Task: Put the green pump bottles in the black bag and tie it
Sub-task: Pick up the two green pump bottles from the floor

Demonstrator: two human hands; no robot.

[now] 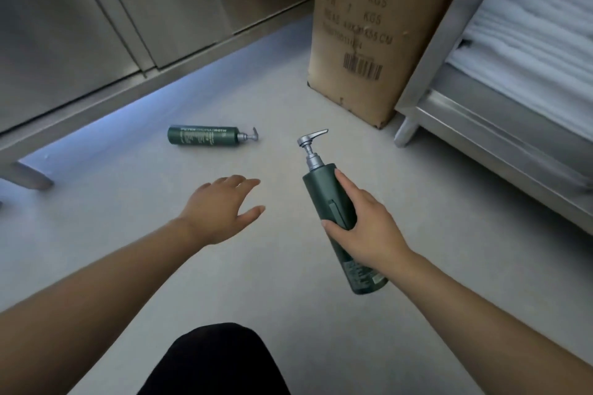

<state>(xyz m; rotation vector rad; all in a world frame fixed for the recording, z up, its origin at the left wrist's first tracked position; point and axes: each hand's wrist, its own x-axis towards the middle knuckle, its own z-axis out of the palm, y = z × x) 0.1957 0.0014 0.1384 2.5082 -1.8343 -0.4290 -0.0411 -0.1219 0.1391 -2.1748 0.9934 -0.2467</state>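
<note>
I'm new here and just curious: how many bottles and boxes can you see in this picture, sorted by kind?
Green pump bottles: 2, the lying bottle and the held bottle
Cardboard box: 1
Total: 3

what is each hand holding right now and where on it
The right hand grips a dark green pump bottle around the middle of its body. The left hand is open, holding nothing.

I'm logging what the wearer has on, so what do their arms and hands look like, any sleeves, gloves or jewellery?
No sleeves are in view; both arms are uncovered to the frame edge. The left hand and right hand wear no gloves, and no rings, watch or bands are visible. Black clothing shows at bottom centre.
</note>
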